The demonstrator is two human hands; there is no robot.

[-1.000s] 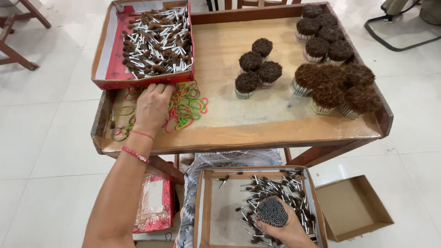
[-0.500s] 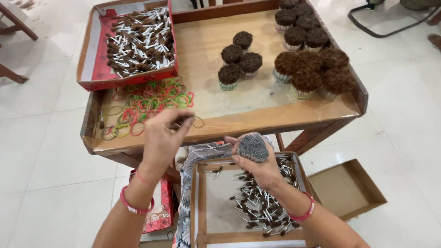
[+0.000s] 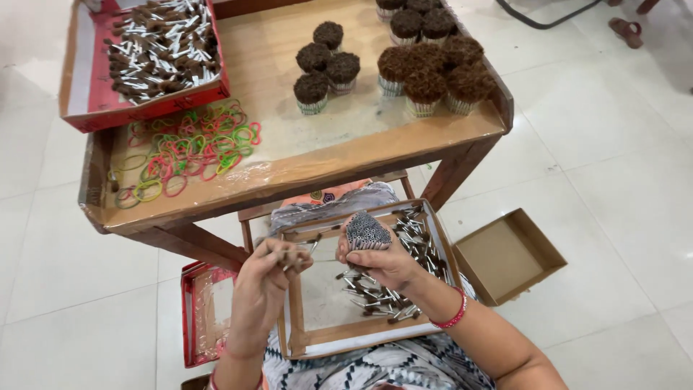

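- Red tray [image 3: 144,115]: sits at the far left corner of the table [image 3: 303,170], filled with loose brown-tipped sticks [image 3: 155,50] – kept apart from the finished stock, within reach of the left side.
- Rubber bands [image 3: 191,148]: a loose spread of green, pink and yellow loops lies on the table just in front of the red tray, flat and unstacked so that single bands can be picked off.
- Left hand [image 3: 271,278]: held above the left edge of the lap tray [image 3: 317,336], fingers pinched together on something small; what it is cannot be told.
- Bundle [image 3: 367,231]: a tight round pack of sticks, ends facing up, grasped from below by the right hand [image 3: 386,263] – held over the lap tray, presumably so that strays fall back in.
- Loose sticks [image 3: 379,296]: a pile lies in the lap tray under and beside the right hand.
- Finished bundles [image 3: 404,61]: banded, standing upright with brown tips up, grouped at the table's middle and right.
- Cardboard box [image 3: 505,253]: open on the floor to the right, nothing visible inside.
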